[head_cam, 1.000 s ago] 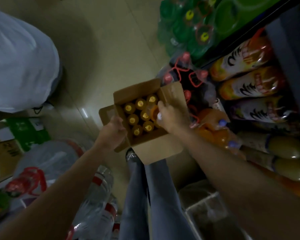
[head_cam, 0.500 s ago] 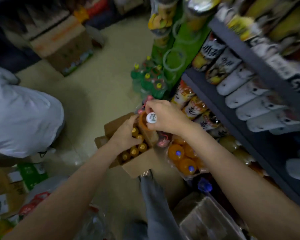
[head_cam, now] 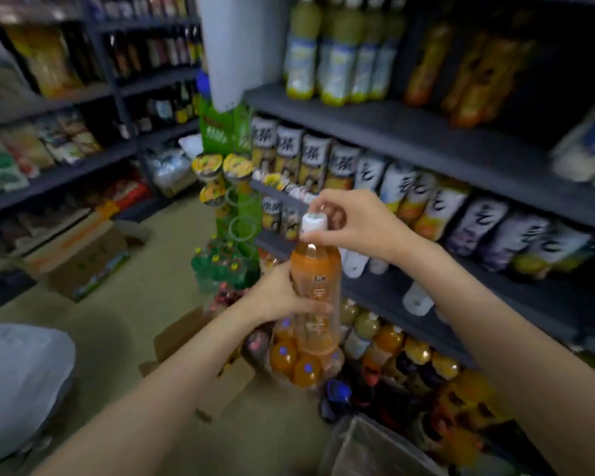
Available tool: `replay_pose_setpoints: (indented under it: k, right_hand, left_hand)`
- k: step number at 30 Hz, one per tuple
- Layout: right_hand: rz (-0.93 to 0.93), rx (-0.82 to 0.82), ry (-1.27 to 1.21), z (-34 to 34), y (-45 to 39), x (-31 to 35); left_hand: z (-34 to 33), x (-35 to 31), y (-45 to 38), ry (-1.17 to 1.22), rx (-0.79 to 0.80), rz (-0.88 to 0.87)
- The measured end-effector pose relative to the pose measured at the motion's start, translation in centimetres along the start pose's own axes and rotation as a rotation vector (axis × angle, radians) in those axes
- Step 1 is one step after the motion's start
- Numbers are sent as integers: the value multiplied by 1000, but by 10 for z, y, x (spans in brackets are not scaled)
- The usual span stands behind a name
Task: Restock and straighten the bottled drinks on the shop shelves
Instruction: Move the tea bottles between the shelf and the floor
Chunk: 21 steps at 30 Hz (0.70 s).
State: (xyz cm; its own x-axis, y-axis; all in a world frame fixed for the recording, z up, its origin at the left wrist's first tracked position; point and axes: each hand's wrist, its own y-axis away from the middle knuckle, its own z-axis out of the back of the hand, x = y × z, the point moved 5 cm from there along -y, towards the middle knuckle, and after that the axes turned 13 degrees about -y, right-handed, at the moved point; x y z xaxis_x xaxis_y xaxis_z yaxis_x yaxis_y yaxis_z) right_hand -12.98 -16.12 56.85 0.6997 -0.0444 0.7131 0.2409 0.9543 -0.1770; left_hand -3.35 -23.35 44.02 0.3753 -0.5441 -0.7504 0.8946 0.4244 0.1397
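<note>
Upright in front of the shelving, an orange drink bottle was held by both hands. Its white cap was pinched from above by the right hand, the fingers curled together round the cap's rim. Lower down, the labelled body was gripped by the left hand, whose fingers were wrapped round the bottle's far side with the thumb laid across the near side.

Behind the bottle, the grey middle shelf was packed with a row of white-labelled bottles, leaning and touching one another. Above them, pale green bottles were ranged upright on the top shelf, with orange ones beside them to the right. Just below the held bottle, a shrink-wrapped pack of orange bottles with blue caps was set on the floor, close against the bottom shelf, where yellow and orange bottles were lined up. An open cardboard box was partly hidden beneath the left forearm. A green display stand hung with noodle cups was placed at the shelf end, with green bottles clustered at its foot. Across the aisle, blurred packets were seen on further shelves, and cardboard cartons were left on the floor beneath them.
</note>
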Motion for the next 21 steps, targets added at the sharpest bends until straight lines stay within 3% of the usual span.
replay_pose_setpoints:
  k: [2, 4, 8, 13, 17, 21]
  right_hand:
    - [-57, -215, -127, 47, 29, -1]
    - [-141, -322, -154, 82, 58, -13]
    - [-347, -270, -246, 124, 127, -39]
    - [-445, -261, -216, 198, 226, -72]
    - [-400, -482, -126, 277, 303, -101]
    - [-205, -733, -18, 353, 367, -134]
  left_hand:
    - [1, -53, -4, 52, -23, -57]
    - [-1, -98, -11, 94, -51, -104]
    - [-14, -188, -22, 110, -96, -228]
    - [-65, -313, -42, 103, -56, -407]
    - [-143, -407, -62, 97, -33, -516]
    - [-240, -495, -82, 128, -10, -579]
